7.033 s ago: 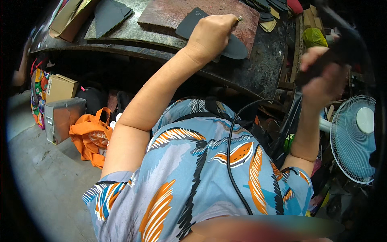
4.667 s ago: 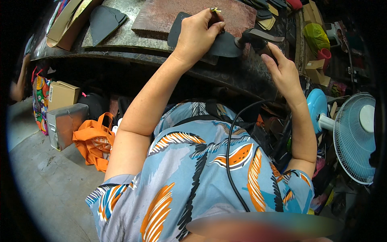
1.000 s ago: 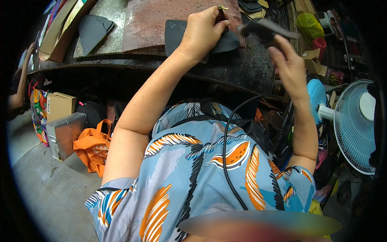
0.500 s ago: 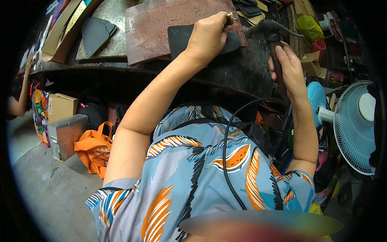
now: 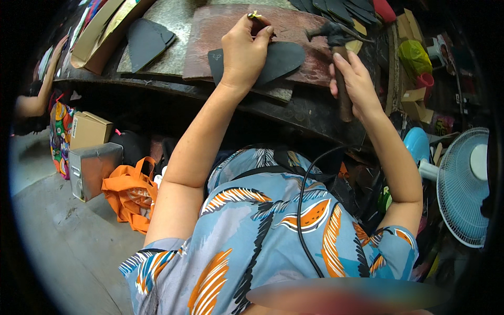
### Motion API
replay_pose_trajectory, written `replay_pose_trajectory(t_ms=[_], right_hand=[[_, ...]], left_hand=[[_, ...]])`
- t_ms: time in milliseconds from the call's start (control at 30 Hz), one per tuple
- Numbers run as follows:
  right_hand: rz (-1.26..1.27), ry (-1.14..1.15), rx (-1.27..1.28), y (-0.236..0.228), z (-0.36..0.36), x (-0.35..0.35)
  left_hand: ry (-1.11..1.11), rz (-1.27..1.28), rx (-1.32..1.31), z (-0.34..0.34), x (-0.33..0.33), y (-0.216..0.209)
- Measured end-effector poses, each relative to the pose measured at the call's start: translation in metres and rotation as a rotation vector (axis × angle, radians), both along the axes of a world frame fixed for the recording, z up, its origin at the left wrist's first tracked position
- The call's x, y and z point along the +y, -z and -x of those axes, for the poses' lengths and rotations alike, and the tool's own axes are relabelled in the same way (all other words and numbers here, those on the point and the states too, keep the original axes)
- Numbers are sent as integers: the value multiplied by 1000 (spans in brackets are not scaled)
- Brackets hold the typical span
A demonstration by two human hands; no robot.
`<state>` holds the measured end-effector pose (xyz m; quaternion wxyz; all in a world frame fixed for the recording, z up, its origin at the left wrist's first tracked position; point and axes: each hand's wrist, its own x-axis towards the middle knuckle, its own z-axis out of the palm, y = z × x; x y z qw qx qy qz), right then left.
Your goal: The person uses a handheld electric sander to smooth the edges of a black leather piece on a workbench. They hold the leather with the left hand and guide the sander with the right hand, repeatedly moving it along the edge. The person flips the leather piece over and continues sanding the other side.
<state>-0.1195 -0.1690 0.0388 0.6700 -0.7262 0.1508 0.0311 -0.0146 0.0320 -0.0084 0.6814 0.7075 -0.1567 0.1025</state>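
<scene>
So, dark grey teardrop-shaped flat piece of sheet material (image 5: 278,59) lies on the reddish-brown worn cutting board (image 5: 220,37) at about 12 o'clock of the view, pointed end toward 3 o'clock; left hand (image 5: 244,50) rests on its left half, palm pressing down, thumb and forefinger pinched together on a small yellowish pin-like object (image 5: 254,14) at the piece's upper edge; right hand (image 5: 354,81) sits at 1 o'clock, just beside the piece, fingers wrapped tight around the brown wooden handle of a dark-headed hammer (image 5: 338,63); hammer head is above the board, near the piece's pointed end, contact cannot be told; board lies on a dark workbench (image 5: 310,113); second dark grey cut piece (image 5: 144,39) at 11 o'clock, well apart; stack of dark cut pieces (image 5: 341,8) at 12 to 1 o'clock along the far edge; orange cloth bag (image 5: 128,191) on the floor at 9 o'clock, next to a grey metal box (image 5: 94,168); pale blue electric fan (image 5: 464,186) at 3 o'clock; another person's arm (image 5: 44,84) at 10 o'clock.
</scene>
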Motion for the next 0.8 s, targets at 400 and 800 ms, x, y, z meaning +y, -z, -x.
replay_pose_trajectory(t_ms=[400, 800], right_hand=[[160, -8, -145, 23, -22, 2], [779, -257, -323, -21, -2, 22]], left_hand=[[-118, 216, 4, -16, 13, 6], [-151, 483, 35, 5, 8, -13]])
